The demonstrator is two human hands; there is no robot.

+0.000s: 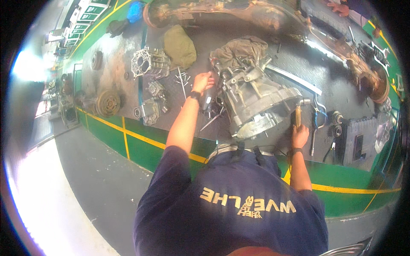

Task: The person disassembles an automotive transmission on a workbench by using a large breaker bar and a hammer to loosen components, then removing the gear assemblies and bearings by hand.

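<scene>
A large grey metal gearbox housing rests in front of me, its wide bell-shaped end turned toward my right. My right hand grips the wooden handle of a hammer, whose metal head is beside the housing's right rim. My left hand is closed at the housing's left side; what its fingers hold is too small to make out. Just below that hand is a dark cylindrical object with a pale label. Olive-brown cloth lies crumpled behind the housing.
To the left are an open metal casing, an olive bag-like cloth, several bolts and a round drum. A black case and gears sit at right. A rusty axle spans the back.
</scene>
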